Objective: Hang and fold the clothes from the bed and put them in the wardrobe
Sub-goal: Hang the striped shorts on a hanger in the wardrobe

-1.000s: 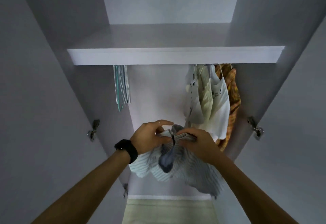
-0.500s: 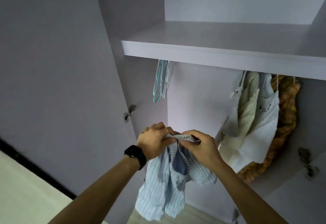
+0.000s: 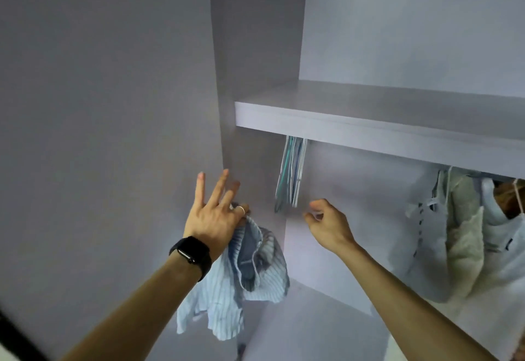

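A light blue striped shirt (image 3: pixel 250 272) hangs crumpled below my left hand (image 3: pixel 216 218), which pinches its top edge between thumb and ringed finger while the other fingers spread upward. My right hand (image 3: pixel 329 224) is free in front of the wardrobe, fingers loosely curled and holding nothing. It is just right of and below a bunch of empty hangers (image 3: pixel 291 173) that hang under the wardrobe shelf (image 3: pixel 369 130). Whether a hanger is inside the shirt is hidden.
Several pale garments (image 3: pixel 466 235) and an orange checked one (image 3: pixel 508 198) hang on the rail at the right. The open wardrobe door (image 3: pixel 99 133) fills the left side. A lower wardrobe floor panel (image 3: pixel 312 326) lies beneath the shirt.
My right hand has let go of the shirt and moved right toward the empty hangers. The left hand alone keeps the shirt and has spread its fingers. The view has turned left.
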Demonstrator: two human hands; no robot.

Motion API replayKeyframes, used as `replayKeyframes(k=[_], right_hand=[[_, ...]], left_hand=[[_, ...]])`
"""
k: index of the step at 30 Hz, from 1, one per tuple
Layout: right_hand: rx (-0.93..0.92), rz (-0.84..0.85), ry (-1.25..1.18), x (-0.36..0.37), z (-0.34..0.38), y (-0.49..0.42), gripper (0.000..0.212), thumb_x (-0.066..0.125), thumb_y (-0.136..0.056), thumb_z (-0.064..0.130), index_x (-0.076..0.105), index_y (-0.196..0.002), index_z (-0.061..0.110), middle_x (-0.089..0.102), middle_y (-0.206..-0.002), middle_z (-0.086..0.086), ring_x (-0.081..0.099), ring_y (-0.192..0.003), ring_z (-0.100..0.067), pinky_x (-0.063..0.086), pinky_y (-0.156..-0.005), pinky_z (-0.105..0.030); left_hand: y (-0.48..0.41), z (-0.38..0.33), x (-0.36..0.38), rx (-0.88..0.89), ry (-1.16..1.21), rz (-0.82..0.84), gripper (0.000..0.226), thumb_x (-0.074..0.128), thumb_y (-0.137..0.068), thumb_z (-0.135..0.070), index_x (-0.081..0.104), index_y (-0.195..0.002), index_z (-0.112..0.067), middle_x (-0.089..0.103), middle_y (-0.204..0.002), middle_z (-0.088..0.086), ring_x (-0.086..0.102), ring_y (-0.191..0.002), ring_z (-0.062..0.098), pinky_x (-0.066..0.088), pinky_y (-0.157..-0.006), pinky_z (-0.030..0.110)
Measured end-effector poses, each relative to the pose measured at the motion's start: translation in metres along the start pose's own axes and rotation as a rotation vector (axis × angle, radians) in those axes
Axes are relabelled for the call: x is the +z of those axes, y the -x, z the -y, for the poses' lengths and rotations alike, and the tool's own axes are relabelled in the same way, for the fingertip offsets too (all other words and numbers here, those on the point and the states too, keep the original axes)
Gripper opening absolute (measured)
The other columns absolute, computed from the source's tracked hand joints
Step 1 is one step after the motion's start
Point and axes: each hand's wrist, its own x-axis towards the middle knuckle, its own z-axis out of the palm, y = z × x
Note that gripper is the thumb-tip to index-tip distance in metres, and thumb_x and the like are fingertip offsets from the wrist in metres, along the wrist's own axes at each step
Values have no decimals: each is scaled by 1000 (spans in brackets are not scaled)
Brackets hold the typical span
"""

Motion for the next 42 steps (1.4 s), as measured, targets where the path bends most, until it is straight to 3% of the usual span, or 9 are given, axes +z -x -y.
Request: replayKeyframes(k=[6, 11, 13, 15, 19, 25, 32, 38, 42], right_hand=[[132, -159, -32, 42, 9, -83, 42, 49, -103, 43, 60, -124, 8, 65, -124, -14, 59, -116, -36, 44, -89, -32], [131, -255, -89, 77, 4, -107, 32, 62, -97, 32, 75, -89, 4, 73, -91, -18, 67, -91, -36, 47, -76, -31], [148, -280, -243, 82, 2, -110, 22, 73, -90, 28, 75, -78, 10, 74, -76, -11, 71, -76, -30, 57, -79, -33], [164, -251, -531, 83, 1, -109, 10, 80, -84, 16, 75, -83, 9, 71, -66, -6, 69, -57, -17, 62, -66, -29], [189, -185, -824, 76, 10, -103, 4, 74, -84, 2, 74, -88, 5, 73, -69, -5, 69, -51, -13, 55, -49, -20], [210, -290, -630, 54, 24, -97, 15, 72, -74, 21, 69, -67, 8, 64, -51, -2, 56, -39, -13, 46, -44, -23], [222, 11, -462, 31, 44, -97, 17, 84, -80, 19, 73, -82, 7, 65, -57, 1, 53, -43, -5, 47, -43, -16], [224, 30, -614, 41, 55, -94, 9, 60, -95, 22, 66, -95, 16, 70, -61, 5, 50, -43, -9, 33, -41, -19], [186, -142, -240, 49, 51, -92, 29, 50, -97, 35, 66, -86, 14, 66, -69, -3, 58, -62, -23, 43, -55, -26]], left_hand=[[-18, 42, 37, -107, -172, -118, 59, 6, -95, -27, 28, -149, -34, -5, -168, 2, -28, -147, 35, -43, -88, 65], [-20, 51, 63, -113, -221, -266, 43, 23, -106, -33, 31, -148, -34, -1, -168, 1, -23, -150, 34, -42, -91, 65], [-23, 53, 68, -116, -225, -305, 44, 24, -107, -36, 30, -150, -34, 2, -168, 1, -20, -151, 33, -41, -93, 65], [-24, 53, 71, -117, -229, -334, 44, 25, -107, -39, 31, -150, -35, 4, -168, 1, -18, -152, 32, -39, -95, 65], [-22, 50, 71, -106, -225, -333, 43, 25, -107, -41, 34, -149, -35, 5, -168, 2, -17, -152, 33, -42, -92, 64], [-19, 48, 63, -89, -217, -286, 44, 25, -107, -41, 32, -151, -34, 0, -168, 3, -23, -150, 36, -42, -91, 65], [-16, 50, 59, -75, -199, -235, 46, 24, -106, -32, 31, -151, -33, -5, -168, 5, -24, -149, 37, -45, -86, 64], [-17, 52, 58, -60, -208, -221, 48, 23, -104, -32, 30, -152, -34, -7, -167, 7, -25, -148, 40, -45, -84, 64], [-16, 52, 59, -49, -211, -216, 47, 24, -105, -32, 30, -152, -34, -8, -167, 8, -25, -148, 40, -45, -85, 64]])
